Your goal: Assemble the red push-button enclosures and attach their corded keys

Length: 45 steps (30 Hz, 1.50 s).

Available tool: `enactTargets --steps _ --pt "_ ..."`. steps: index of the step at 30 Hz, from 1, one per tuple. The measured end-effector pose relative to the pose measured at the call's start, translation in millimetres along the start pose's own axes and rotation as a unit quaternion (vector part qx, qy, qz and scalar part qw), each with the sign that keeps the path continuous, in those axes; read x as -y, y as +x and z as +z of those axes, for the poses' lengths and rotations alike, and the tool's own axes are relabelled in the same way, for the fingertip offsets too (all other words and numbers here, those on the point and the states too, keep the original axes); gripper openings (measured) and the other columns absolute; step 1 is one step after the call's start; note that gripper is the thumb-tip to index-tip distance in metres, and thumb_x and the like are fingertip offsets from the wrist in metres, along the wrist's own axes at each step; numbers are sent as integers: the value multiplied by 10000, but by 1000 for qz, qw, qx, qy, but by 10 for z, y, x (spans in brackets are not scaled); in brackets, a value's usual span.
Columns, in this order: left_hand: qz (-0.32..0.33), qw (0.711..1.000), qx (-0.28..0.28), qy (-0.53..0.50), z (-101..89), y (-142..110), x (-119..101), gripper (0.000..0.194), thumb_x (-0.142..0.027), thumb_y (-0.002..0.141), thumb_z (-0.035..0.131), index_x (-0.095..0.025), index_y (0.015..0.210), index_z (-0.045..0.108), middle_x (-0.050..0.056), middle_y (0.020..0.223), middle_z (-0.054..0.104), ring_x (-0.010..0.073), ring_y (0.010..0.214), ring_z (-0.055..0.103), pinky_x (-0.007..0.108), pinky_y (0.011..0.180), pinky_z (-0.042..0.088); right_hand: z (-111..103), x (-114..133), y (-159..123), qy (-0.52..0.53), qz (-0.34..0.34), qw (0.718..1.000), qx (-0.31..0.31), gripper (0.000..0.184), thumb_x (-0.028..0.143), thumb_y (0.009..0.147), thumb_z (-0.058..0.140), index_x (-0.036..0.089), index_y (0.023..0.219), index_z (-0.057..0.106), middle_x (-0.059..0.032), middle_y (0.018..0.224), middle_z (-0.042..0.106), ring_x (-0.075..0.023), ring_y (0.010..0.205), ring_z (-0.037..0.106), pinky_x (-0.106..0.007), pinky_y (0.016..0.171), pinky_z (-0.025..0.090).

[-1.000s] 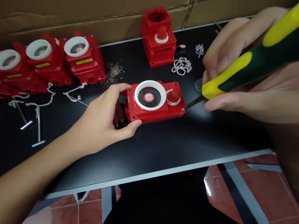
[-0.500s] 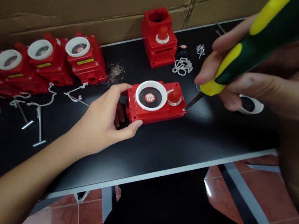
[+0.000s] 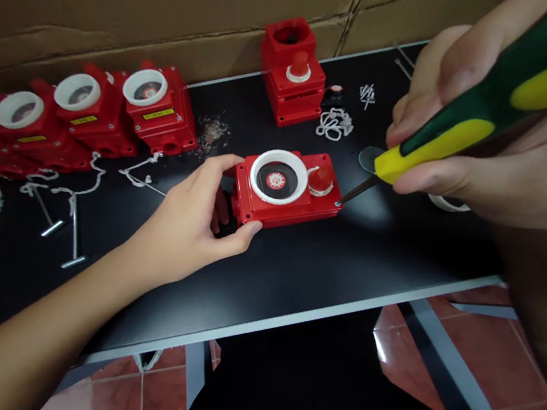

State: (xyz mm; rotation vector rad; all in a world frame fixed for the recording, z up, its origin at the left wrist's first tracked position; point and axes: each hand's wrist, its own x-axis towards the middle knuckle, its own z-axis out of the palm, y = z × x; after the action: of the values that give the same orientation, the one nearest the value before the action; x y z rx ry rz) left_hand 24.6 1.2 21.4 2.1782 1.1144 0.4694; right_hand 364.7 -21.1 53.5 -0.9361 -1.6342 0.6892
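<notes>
My left hand point(image 3: 204, 214) grips the left end of a red plastic box point(image 3: 280, 219), thumb at the front and fingers behind. On the box's top are a white ring point(image 3: 307, 177) around a dark round window and a red cap point(image 3: 321, 178). My right hand point(image 3: 483, 110) is wrapped round the green and yellow handle of a screwdriver point(image 3: 439, 143). The screwdriver's tip meets a small screw point(image 3: 338, 204) at the box's front right corner. Beyond the tip, a clear disc point(image 3: 371, 158) lies on the table, and a white ring point(image 3: 449, 203) is partly hidden under my right hand.
Several similar red boxes point(image 3: 159, 122) stand in a row at the back left, with white cords and metal T-bars point(image 3: 74, 234). Another red box point(image 3: 296, 88) without a ring stands at the back. Near it lie a white cord point(image 3: 333, 123) and a heap of screws point(image 3: 367, 94).
My right hand has turned the screwdriver; its handle has rolled and tilted lower, and the fingers have shifted. The tip stays at the same screw. My left hand keeps its hold.
</notes>
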Motion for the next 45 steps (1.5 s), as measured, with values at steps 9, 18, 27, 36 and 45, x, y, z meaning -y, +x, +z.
enactTargets --steps 9,18,27,36,45 --pt "2 1000 4 2 -6 -11 28 815 -651 978 802 -189 1614 583 63 1133 814 267 813 785 452 825 686 -30 3 37 119 6 990 74 438 329 874 1187 403 1262 998 22 1154 956 -309 1029 955 -498 813 855" --pt "-10 1000 9 2 -12 -11 1 797 -656 976 808 -220 1603 582 44 1077 784 283 812 771 465 815 672 -190 77 120 71 49 986 141 476 116 872 1107 409 1238 1020 -41 1130 994 -288 652 831 -518 513 738" --pt "-8 1000 2 2 -8 -11 8 757 -632 982 807 -255 1591 563 35 1038 784 284 787 767 453 770 676 -112 -22 -55 44 -4 997 68 362 353 949 1149 384 1285 1016 -3 1181 916 -291 1023 915 -442 744 779" --pt "-28 1000 9 2 -19 -11 -32 775 -630 969 800 -235 1594 568 57 1073 801 297 809 780 458 785 671 -48 37 -23 26 21 997 65 394 259 823 1190 399 1103 950 19 1075 898 -313 994 927 -516 863 819" --pt "-25 1000 4 -3 -16 -8 -3 773 -648 963 826 -252 1583 587 56 1075 809 306 820 787 458 770 680 -62 27 15 29 -6 998 53 372 224 764 1195 419 959 945 7 1010 890 -347 929 902 -538 745 786"
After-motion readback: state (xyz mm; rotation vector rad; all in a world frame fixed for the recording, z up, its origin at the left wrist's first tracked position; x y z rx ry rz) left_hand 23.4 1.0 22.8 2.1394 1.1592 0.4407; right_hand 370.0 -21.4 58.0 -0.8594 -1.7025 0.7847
